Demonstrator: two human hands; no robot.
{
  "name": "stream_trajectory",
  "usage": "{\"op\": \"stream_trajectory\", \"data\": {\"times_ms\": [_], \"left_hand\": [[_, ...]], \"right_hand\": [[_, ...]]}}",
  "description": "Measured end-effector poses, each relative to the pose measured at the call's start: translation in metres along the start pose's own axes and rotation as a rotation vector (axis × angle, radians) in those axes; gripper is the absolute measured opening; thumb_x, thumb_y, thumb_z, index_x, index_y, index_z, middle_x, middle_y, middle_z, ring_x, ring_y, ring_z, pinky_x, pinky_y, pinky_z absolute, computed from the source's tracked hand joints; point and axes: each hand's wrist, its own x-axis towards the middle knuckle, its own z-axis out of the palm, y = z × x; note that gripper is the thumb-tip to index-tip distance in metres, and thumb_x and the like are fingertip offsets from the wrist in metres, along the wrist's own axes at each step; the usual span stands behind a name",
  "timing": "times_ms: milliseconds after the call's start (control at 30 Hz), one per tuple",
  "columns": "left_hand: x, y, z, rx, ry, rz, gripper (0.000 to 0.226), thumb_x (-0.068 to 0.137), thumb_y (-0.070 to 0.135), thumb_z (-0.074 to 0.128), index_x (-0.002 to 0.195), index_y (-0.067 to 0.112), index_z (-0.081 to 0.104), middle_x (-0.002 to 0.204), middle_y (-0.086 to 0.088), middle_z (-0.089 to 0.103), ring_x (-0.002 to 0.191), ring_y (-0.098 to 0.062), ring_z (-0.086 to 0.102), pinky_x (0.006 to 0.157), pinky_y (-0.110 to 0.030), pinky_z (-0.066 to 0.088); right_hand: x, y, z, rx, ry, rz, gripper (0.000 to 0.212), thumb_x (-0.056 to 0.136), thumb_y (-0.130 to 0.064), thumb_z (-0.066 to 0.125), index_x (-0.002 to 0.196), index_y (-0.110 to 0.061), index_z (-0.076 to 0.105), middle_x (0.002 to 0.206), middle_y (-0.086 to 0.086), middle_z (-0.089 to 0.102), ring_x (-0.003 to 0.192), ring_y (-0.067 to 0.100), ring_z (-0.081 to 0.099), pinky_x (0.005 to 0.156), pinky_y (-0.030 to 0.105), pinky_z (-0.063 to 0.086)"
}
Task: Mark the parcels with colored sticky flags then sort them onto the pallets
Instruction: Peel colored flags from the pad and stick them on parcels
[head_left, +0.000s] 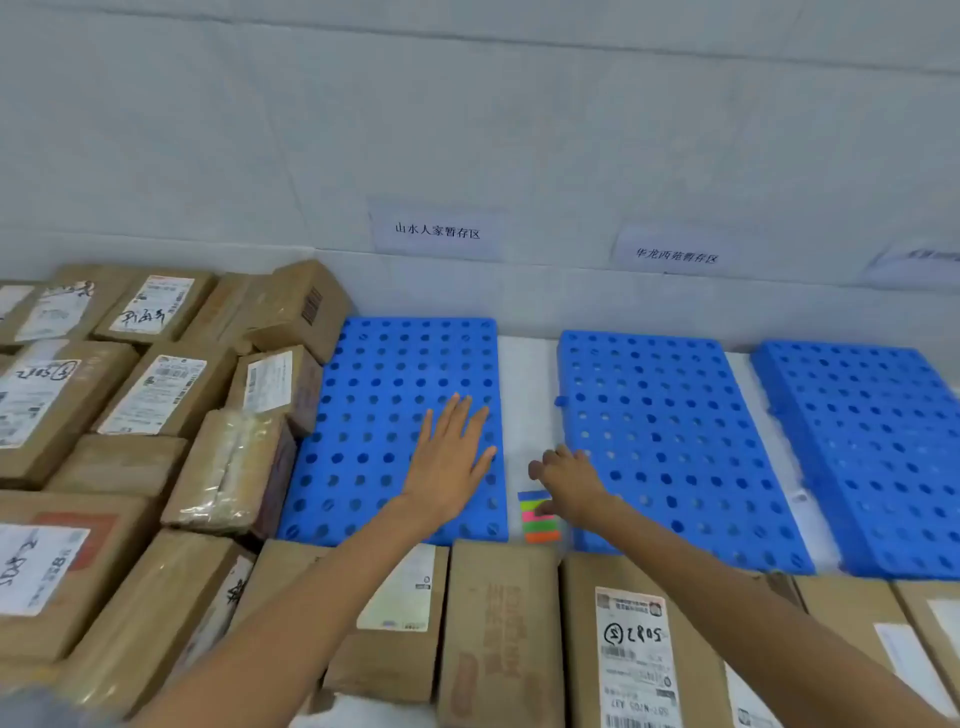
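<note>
Three blue perforated pallets lie side by side on the white floor: left (374, 374), middle (670, 415), right (872, 436). My left hand (452, 457) lies flat with straight fingers on the left pallet. My right hand (566, 483) hovers over the gap between left and middle pallets, fingers loosely curled, its thumb touching a pad of coloured sticky flags (537, 519) striped blue, green, pink and orange. Brown cardboard parcels with white labels fill the left side (156, 395) and the near row (498, 629).
White paper signs with printed characters hang on the wall above the left pallet (436, 231) and the middle one (675, 254); a third (919, 260) is cut off at right. A tape-wrapped parcel (228, 467) leans against the left pallet's edge.
</note>
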Motion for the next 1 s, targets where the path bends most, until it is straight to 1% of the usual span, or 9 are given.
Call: {"op": "stream_trajectory", "data": {"times_ms": [133,300,433,500,567,633,733,867,1000], "left_hand": [[0.041,-0.006,0.026,0.033,0.031,0.111,0.054,0.102,0.040,0.022,0.150,0.017,0.013,0.159,-0.004,0.006,0.147,-0.019,-0.005,0.120,-0.041,0.001],[0.070,-0.006,0.039,0.035,0.164,0.212,0.052,0.102,0.037,0.029,0.148,0.016,0.021,0.157,-0.007,0.013,0.147,-0.021,0.002,0.120,-0.039,0.005],[0.067,-0.012,0.042,0.062,0.295,0.273,0.050,0.101,0.034,0.035,0.146,0.013,0.028,0.153,-0.009,0.024,0.145,-0.024,0.012,0.117,-0.040,0.013],[0.052,-0.013,0.041,0.024,0.380,0.283,0.047,0.099,0.029,0.039,0.142,0.012,0.033,0.146,-0.011,0.035,0.140,-0.026,0.025,0.113,-0.039,0.022],[0.025,-0.013,0.037,-0.109,0.436,0.247,0.045,0.098,0.026,0.043,0.139,0.011,0.038,0.139,-0.011,0.043,0.132,-0.027,0.036,0.108,-0.039,0.029],[-0.009,-0.013,0.034,-0.262,0.456,0.214,0.043,0.097,0.025,0.045,0.137,0.011,0.041,0.135,-0.010,0.049,0.126,-0.027,0.043,0.105,-0.040,0.035],[-0.055,-0.008,0.025,-0.506,0.428,0.186,0.041,0.096,0.025,0.050,0.135,0.013,0.043,0.132,-0.004,0.052,0.120,-0.021,0.049,0.094,-0.032,0.042],[-0.109,0.013,0.002,-0.987,0.290,0.095,0.054,0.091,0.032,0.059,0.139,0.015,0.040,0.126,-0.001,0.057,0.109,-0.015,0.057,0.084,-0.029,0.049],[-0.158,0.027,-0.011,-1.312,0.185,0.173,0.025,0.095,0.016,0.054,0.118,0.006,0.059,0.109,-0.014,0.068,0.089,-0.021,0.070,0.073,-0.025,0.058]], "right_hand": [[0.033,0.002,0.021,-0.133,0.008,-0.021,0.075,0.078,-0.049,0.068,0.132,-0.009,0.035,0.129,0.011,0.043,0.123,0.028,0.036,0.102,0.044,0.027],[0.053,0.006,0.036,-0.149,0.028,-0.048,0.060,0.075,-0.052,0.069,0.113,-0.010,0.048,0.115,0.009,0.053,0.112,0.027,0.046,0.093,0.039,0.032],[0.049,0.015,0.033,0.221,0.065,-0.069,0.041,0.075,-0.037,0.076,0.085,-0.020,0.040,0.077,-0.006,0.044,0.083,0.023,0.046,0.063,0.025,0.032],[0.034,0.016,0.029,0.457,0.211,-0.087,0.033,0.078,-0.020,0.075,0.087,-0.016,0.044,0.072,-0.008,0.042,0.072,0.018,0.045,0.057,0.025,0.031],[0.008,0.015,0.022,0.612,0.417,-0.058,0.016,0.082,-0.007,0.069,0.092,-0.008,0.056,0.075,0.001,0.052,0.066,0.016,0.049,0.060,0.022,0.035],[-0.024,0.008,0.011,0.713,0.600,0.005,0.015,0.085,-0.001,0.063,0.100,-0.003,0.062,0.076,0.007,0.055,0.063,0.015,0.052,0.060,0.020,0.037],[-0.073,-0.014,-0.005,0.897,0.759,-0.007,0.018,0.085,0.001,0.063,0.099,-0.008,0.058,0.058,0.000,0.046,0.049,0.000,0.053,0.057,0.014,0.042],[-0.121,-0.051,-0.022,1.097,0.920,-0.142,0.021,0.081,-0.001,0.068,0.095,-0.009,0.057,0.056,0.005,0.053,0.053,0.012,0.057,0.053,0.020,0.044],[-0.146,-0.097,-0.029,1.079,1.091,-0.178,0.023,0.081,-0.004,0.069,0.102,-0.011,0.063,0.069,0.002,0.057,0.055,0.005,0.053,0.059,0.023,0.046]]}}
